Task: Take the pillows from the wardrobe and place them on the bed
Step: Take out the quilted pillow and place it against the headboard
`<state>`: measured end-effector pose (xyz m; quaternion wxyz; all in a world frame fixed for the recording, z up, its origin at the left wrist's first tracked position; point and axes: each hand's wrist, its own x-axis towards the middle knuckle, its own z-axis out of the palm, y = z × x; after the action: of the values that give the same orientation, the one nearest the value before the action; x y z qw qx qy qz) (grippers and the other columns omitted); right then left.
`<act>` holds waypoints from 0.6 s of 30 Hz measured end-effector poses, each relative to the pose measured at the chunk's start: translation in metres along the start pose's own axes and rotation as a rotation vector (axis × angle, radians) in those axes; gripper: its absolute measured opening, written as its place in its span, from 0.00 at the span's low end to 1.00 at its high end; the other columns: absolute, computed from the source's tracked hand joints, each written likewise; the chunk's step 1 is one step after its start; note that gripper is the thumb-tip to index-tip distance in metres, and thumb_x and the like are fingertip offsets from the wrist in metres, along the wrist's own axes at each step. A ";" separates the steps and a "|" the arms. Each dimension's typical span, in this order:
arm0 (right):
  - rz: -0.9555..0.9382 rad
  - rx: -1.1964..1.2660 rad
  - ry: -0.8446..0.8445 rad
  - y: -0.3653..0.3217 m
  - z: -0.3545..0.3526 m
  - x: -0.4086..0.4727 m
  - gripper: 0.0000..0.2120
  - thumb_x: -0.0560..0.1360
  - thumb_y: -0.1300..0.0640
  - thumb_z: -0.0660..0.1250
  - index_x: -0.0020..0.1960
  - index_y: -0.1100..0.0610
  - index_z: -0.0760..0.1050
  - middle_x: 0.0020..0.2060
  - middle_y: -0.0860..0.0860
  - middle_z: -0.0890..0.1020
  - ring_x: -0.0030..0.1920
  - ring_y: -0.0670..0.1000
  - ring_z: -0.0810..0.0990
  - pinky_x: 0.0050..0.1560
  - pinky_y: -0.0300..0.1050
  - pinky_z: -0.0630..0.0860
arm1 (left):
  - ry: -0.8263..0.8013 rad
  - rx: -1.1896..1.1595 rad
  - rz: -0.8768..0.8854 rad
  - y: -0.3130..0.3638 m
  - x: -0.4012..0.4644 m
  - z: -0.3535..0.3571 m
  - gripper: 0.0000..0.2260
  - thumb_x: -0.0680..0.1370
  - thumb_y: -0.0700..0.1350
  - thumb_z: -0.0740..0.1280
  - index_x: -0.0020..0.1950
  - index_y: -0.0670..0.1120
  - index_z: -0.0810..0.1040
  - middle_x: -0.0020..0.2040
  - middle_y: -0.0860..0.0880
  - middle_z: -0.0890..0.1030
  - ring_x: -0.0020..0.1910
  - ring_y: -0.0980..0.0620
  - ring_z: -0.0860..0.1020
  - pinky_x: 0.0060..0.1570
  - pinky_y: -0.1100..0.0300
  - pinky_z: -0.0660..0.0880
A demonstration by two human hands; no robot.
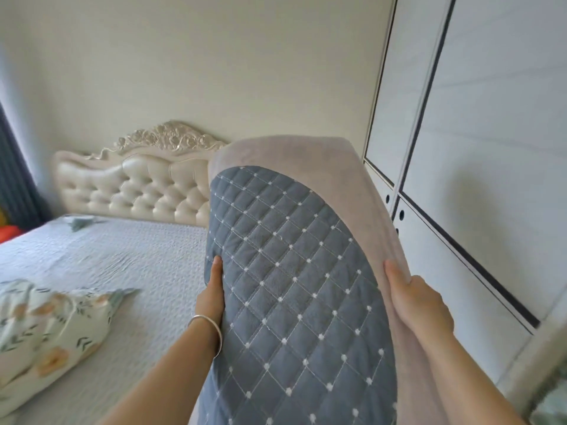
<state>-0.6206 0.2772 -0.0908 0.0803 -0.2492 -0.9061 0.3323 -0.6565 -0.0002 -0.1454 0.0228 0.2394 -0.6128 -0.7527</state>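
I hold a long pillow (294,265) upright in front of me; its near face is blue-grey quilted fabric with white dots, its back and edge pale grey-pink. My left hand (213,289), with a silver bangle on the wrist, grips its left edge. My right hand (414,299) grips its right edge. The pillow hangs in the air between the bed (107,259) on the left and the white wardrobe (475,148) on the right. A floral pillow (46,326) lies on the bed at the lower left.
The bed has a light quilted cover and a cream tufted headboard (138,182) against the beige wall. The wardrobe doors with black trim look closed. A dark curtain (15,179) hangs at the far left, with something red and orange below it.
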 end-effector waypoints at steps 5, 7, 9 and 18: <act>-0.066 -0.016 -0.106 -0.043 0.039 0.108 0.39 0.74 0.31 0.44 0.69 0.61 0.64 0.64 0.60 0.73 0.62 0.61 0.74 0.57 0.52 0.70 | 0.086 -0.032 -0.013 0.014 0.078 0.036 0.43 0.67 0.75 0.55 0.68 0.43 0.70 0.66 0.39 0.74 0.62 0.39 0.74 0.65 0.44 0.66; -0.097 -0.020 -0.133 -0.063 0.053 0.154 0.40 0.74 0.30 0.44 0.69 0.61 0.64 0.63 0.60 0.74 0.61 0.61 0.74 0.55 0.52 0.70 | 0.121 -0.058 -0.013 0.023 0.110 0.054 0.44 0.66 0.75 0.55 0.69 0.44 0.70 0.66 0.39 0.74 0.61 0.39 0.74 0.66 0.45 0.66; -0.126 -0.018 -0.152 -0.082 0.067 0.199 0.40 0.74 0.30 0.44 0.69 0.61 0.64 0.63 0.60 0.74 0.61 0.61 0.74 0.53 0.51 0.70 | 0.153 -0.084 -0.028 0.033 0.143 0.071 0.46 0.64 0.77 0.55 0.68 0.43 0.70 0.66 0.39 0.74 0.61 0.39 0.74 0.66 0.45 0.66; -0.157 -0.025 -0.246 -0.157 0.150 0.361 0.42 0.72 0.29 0.45 0.68 0.61 0.65 0.63 0.60 0.75 0.62 0.62 0.74 0.58 0.53 0.70 | 0.282 -0.110 -0.047 0.065 0.285 0.121 0.44 0.68 0.75 0.53 0.67 0.42 0.71 0.64 0.39 0.75 0.61 0.39 0.74 0.67 0.43 0.65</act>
<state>-1.0411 0.2720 -0.1118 -0.0084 -0.1358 -0.9299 0.3419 -0.9722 0.0005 -0.1628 0.1041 0.3557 -0.5556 -0.7442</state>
